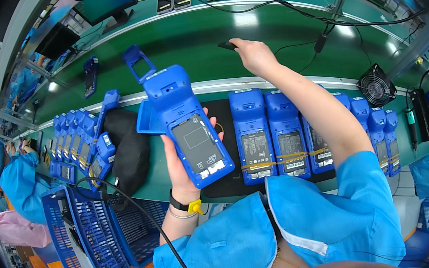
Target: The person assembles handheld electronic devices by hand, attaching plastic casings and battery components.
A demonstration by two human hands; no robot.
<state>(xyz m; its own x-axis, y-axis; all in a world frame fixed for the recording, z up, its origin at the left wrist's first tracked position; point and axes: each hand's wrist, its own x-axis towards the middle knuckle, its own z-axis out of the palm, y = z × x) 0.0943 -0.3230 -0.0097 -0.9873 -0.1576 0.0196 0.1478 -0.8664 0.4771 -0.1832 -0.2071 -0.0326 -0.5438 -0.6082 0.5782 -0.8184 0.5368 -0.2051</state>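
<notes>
My left hand [176, 163] is wrapped round a blue handheld terminal [169, 90], holding it up with its back toward me. A dark recess with a pale outlined rectangle shows in that back. Just beyond its top end is a blue frame-like part [140, 63]; I cannot tell whether the two are joined. Stretched forward over the green bench, my right hand [257, 58] pinches a small flat black piece [225, 46], whose kind I cannot make out. Right of the held terminal stands a row of similar blue terminals [248, 109], several with rubber bands round them.
A blue tray [146, 122] sits behind the held terminal, near a black cloth-like bundle [127, 154]. More terminals [84, 129] are grouped at left. A black fan [375, 84] stands at right; cables hang overhead. Blue crates [70, 226] are at lower left, near co-workers [22, 176].
</notes>
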